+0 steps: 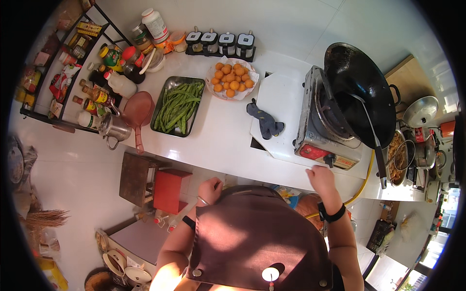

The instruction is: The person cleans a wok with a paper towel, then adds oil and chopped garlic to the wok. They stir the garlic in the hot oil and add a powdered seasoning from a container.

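Note:
My right hand (pixel 322 179) is at the counter's front edge, just below the black knob (pixel 330 160) of a portable gas stove (pixel 324 145). A small gap shows between hand and knob; the fingers are curled and partly hidden. My left hand (pixel 211 190) hangs by the brown apron (pixel 255 229), fingers curled, nothing seen in it. A black wok (pixel 349 69) sits steeply tilted on the stove, and a long-handled ladle or spatula (pixel 375 131) rests across it. Left of the stove lies a crumpled dark grey cloth (pixel 267 120).
A steel tray (pixel 155 123) holds green beans; a plate (pixel 211 87) holds orange balls. Seasoning jars (pixel 226 45) line the wall. Bottles (pixel 120 83), a red ladle (pixel 138 109) and a steel pot (pixel 114 127) crowd the left. A yellow hose (pixel 367 178) drops beside the stove.

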The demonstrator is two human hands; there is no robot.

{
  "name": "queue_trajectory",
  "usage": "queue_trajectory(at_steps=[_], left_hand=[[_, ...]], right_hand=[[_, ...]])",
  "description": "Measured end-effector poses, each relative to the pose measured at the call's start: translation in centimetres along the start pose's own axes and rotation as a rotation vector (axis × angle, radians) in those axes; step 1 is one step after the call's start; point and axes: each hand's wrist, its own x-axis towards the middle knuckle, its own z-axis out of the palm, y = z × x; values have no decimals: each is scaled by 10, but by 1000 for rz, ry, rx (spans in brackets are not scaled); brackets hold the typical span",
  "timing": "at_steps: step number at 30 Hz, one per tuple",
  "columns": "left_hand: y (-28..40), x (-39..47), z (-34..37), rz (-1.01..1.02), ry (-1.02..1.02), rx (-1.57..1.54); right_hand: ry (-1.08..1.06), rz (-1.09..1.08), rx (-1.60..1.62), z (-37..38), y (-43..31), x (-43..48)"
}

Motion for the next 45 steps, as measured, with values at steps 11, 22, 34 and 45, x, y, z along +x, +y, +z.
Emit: queue_trajectory(at_steps=[11, 22, 34, 45], left_hand=[[39, 10, -30, 244, 93, 287], [-41, 74, -91, 398, -82, 337], [-107, 121, -120, 519, -379, 115], [-99, 135, -130, 403, -532, 167]], right_hand=[[494, -330, 247, 24, -161, 132], [515, 163, 351, 7, -163, 214], [413, 399, 296, -5, -173, 352], [385, 696, 414, 50, -172, 238]])
